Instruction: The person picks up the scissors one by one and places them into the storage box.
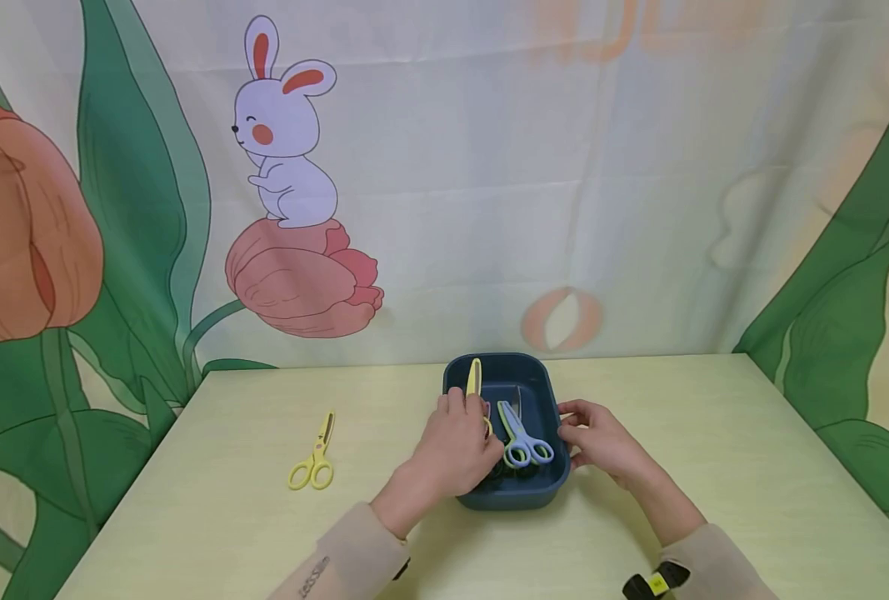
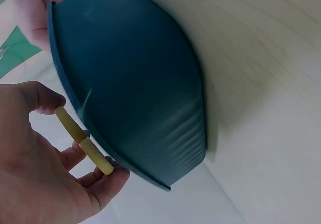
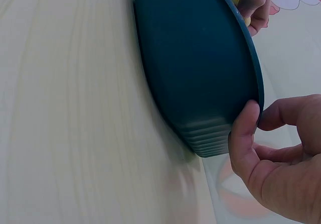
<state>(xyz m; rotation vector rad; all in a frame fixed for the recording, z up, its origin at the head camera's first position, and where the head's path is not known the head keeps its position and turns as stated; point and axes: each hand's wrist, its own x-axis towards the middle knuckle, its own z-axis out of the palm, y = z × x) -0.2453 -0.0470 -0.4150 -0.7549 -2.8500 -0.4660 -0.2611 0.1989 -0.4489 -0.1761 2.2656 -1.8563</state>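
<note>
My left hand (image 1: 459,442) grips a pair of yellow scissors (image 1: 475,377) by the handles, over the left side of a dark blue bin (image 1: 506,500). In the left wrist view the yellow handles (image 2: 95,155) show between thumb and fingers, just above the bin's rim. My right hand (image 1: 601,437) pinches the bin's right rim, with one digit against the outer wall (image 3: 200,73) in the right wrist view. Inside the bin lie blue scissors (image 1: 526,442) on top of green ones, with black handles beneath, partly hidden by the left hand.
Another pair of yellow scissors (image 1: 314,454) lies on the pale wooden table (image 1: 227,517), left of the bin. Behind the table hangs a printed cloth (image 1: 451,167) with a rabbit and tulips. The bin stands near the table's back edge.
</note>
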